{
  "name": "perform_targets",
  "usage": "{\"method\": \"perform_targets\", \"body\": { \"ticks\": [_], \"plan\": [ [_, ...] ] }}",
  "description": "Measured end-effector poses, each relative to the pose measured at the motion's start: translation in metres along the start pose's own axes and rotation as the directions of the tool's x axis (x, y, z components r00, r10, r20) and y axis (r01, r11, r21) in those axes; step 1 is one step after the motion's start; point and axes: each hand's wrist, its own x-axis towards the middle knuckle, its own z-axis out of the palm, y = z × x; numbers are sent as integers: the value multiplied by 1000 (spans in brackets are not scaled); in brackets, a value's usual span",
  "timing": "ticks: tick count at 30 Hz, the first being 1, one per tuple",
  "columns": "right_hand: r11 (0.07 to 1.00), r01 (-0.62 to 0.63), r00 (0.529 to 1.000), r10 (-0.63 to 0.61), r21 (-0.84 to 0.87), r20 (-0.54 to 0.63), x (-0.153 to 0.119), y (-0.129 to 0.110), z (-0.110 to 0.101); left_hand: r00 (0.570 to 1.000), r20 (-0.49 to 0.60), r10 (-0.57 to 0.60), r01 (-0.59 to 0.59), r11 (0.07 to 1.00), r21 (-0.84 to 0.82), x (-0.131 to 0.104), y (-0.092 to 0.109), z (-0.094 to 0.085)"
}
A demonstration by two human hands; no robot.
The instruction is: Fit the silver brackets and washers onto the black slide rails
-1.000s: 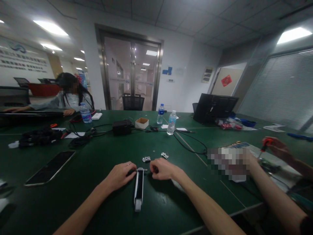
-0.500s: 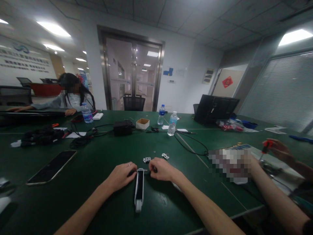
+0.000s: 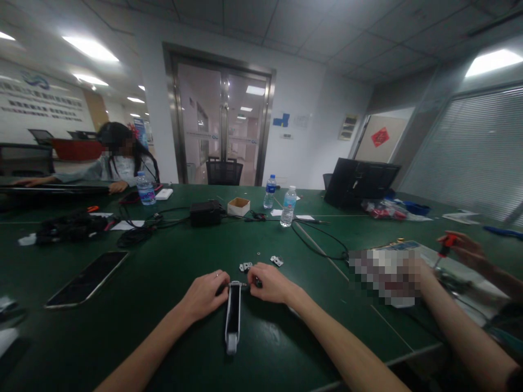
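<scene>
A long, narrow white frame [image 3: 231, 344] with a dark middle lies on the green table, its far end between my two hands. A small bolt-like metal pin [image 3: 244, 285] sticks out of that end to the right. My left hand [image 3: 204, 294] is closed at the left side of the end, fingertips pinched on something dark and mostly hidden. On the other side my right hand [image 3: 267, 282] is closed around a small dark piece at the pin's tip; its kind is unclear. Just beyond the right fingers lie two small metal brackets, a nearer bracket [image 3: 245, 267] and a farther bracket [image 3: 277, 261].
A tiny ring [image 3: 259, 253] lies past the brackets. To the left is a phone [image 3: 87, 279]. Farther back stand a black box [image 3: 205, 213], a small open carton [image 3: 238, 206] and water bottles [image 3: 288, 207]. At right, a co-worker's hand [image 3: 466, 250] holds a red screwdriver [image 3: 448, 245].
My hands and the white frame stay almost where they were, with only slight finger movement. The co-worker's screwdriver has shifted very little.
</scene>
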Motion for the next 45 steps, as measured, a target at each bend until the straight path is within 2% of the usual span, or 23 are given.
{"method": "perform_targets", "body": {
  "ticks": [7,15,26,30,35,40,45],
  "plan": [
    [999,35,998,-34,21,-56,1,-5,4,999,2,-42,42,999,11,0,2,3],
    [999,22,998,-20,39,-55,1,-9,3,1000,-18,-15,15,1000,0,-1,2,2],
    [996,78,988,-72,37,-136,2,-4,10,999,-28,17,-17,999,-28,-2,-5,4],
    [995,82,986,-72,61,-149,1,-6,8,995,-94,24,-24,1000,4,-2,-6,3],
    [985,130,975,-107,112,-193,1,-13,5,963,-245,113,-109,994,28,-2,-5,4],
    [973,182,957,-142,142,-252,1,-16,14,933,-245,263,-265,964,22,-6,3,9],
    [968,183,955,-134,170,-263,2,-15,18,929,-255,269,-279,960,-2,-8,10,10]
  ]
}}
